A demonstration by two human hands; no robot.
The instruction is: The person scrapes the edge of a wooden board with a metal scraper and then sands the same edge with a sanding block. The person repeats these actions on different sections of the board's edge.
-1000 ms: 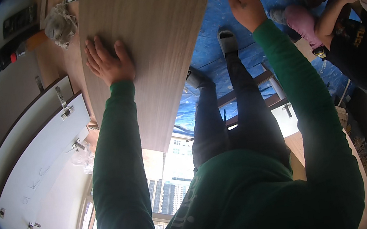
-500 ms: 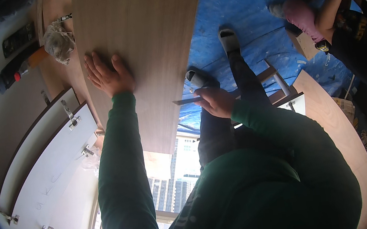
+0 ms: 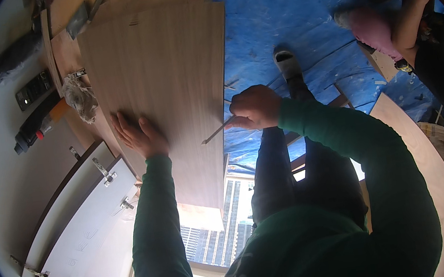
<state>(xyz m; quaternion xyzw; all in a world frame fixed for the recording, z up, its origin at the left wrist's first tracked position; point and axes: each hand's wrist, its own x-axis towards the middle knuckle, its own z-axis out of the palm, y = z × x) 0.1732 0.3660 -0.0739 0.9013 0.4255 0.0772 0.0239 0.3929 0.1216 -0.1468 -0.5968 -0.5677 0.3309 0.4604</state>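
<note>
the left hand (image 3: 142, 136) is resting flat, thumb apart, on a wood-grain panel (image 3: 168, 72) lying left of the blue sheet (image 3: 251, 22); the right hand (image 3: 254, 108) is clamping a thin tool (image 3: 215, 134), tip reaching over the panel. faint handwriting (image 3: 82, 248) is marking a white board (image 3: 100, 213).

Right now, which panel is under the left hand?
The brown panel beneath the left hand; the white panel at left and pale panel at right have none.

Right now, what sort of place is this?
Probably a room being fitted out: a blue sheet is spread underfoot, a white panel with metal hinges is at the left, and the left hand lies on a wood-grain board.
</note>
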